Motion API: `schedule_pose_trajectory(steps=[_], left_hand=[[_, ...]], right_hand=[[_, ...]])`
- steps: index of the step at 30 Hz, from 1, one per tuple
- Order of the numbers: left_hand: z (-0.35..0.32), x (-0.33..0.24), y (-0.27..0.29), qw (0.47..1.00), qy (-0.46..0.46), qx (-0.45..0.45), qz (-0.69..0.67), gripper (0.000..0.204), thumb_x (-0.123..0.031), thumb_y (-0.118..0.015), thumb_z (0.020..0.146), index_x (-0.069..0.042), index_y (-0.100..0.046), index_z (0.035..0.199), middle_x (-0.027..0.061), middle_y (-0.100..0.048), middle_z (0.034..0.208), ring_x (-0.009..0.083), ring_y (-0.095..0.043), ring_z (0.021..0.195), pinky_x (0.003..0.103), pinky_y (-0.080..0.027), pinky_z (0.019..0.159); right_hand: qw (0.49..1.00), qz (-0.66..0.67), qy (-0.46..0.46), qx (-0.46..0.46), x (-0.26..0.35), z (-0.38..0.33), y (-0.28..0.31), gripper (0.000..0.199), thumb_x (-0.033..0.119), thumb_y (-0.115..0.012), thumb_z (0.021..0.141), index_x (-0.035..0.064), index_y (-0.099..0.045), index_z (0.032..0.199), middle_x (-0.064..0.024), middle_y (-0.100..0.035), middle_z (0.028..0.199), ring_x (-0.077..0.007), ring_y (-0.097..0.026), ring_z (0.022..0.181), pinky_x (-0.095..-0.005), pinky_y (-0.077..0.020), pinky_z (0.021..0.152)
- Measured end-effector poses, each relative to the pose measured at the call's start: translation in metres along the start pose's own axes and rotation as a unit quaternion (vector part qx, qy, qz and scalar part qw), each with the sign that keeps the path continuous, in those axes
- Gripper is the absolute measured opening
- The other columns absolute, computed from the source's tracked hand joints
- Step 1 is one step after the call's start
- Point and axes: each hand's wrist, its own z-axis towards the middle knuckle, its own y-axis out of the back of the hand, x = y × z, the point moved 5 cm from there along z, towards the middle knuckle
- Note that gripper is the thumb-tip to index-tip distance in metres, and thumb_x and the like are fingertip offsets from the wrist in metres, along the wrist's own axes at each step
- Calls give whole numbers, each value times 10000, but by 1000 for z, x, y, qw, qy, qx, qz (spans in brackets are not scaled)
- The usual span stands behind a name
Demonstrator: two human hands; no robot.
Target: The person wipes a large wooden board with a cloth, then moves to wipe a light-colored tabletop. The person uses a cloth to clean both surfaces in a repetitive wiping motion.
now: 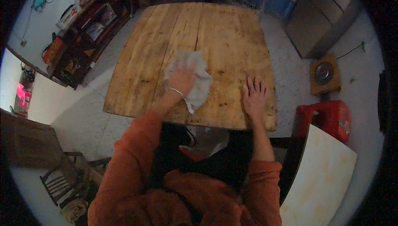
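My left hand [182, 78], a bracelet at its wrist, lies on a pale grey-white cloth [202, 86] and presses it to the wooden table [224, 31]. Its fingers look stretched out over the cloth, a little blurred. The cloth is spread flat with creases, one corner pointing toward the near edge. Near the table's right edge, my right hand [255, 95] rests palm down on the bare wood, fingers spread, holding nothing.
Dark shelves [89, 31] with packages stand at the left. A grey cabinet [317, 18] is at the far right. Nearer on the right are a wooden box [325, 74] with a round metal plate, a red plastic object [338, 118] and a pale board [323, 176]. A slatted chair [62, 184] sits lower left.
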Motion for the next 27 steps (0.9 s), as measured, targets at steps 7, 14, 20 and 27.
schedule_pose_trajectory(steps=[7, 14, 20, 27], left_hand=[[-47, 13, 25, 996, -60, -55, 27, 495, -372, -511, 858, -313, -443, 1345, 182, -355, 1397, 424, -320, 1256, 662, -284, 937], [-94, 53, 24, 991, -124, -43, -37, 511, -349, -559, 850, -300, -447, 1345, 194, -365, 1392, 449, -317, 1254, 636, -296, 951], [-22, 79, 24, 995, 80, -52, 25, 482, -384, -535, 872, -322, -444, 1341, 185, -351, 1412, 451, -314, 1262, 646, -256, 981], [-48, 11, 21, 981, -184, -51, -37, 480, -385, -543, 867, -336, -450, 1335, 178, -327, 1431, 443, -268, 1309, 650, -227, 1001]], right_hand=[[1000, -20, 4, -7, 7, 3, -1, 493, 417, -388, 947, 142, -448, 1351, -128, -337, 1454, -381, -315, 1308, -543, -158, 1086], [999, -39, 5, -15, 7, 2, 3, 502, 406, -407, 942, 144, -427, 1369, -141, -328, 1457, -395, -281, 1329, -558, -152, 1087], [999, -42, 11, 9, 9, 1, 1, 519, 431, -367, 950, 142, -416, 1378, -146, -284, 1477, -399, -237, 1352, -568, -143, 1088], [997, -28, -21, 67, 3, 4, 4, 528, 443, -345, 953, 182, -368, 1412, -120, -242, 1501, -378, -169, 1382, -552, -82, 1105]])
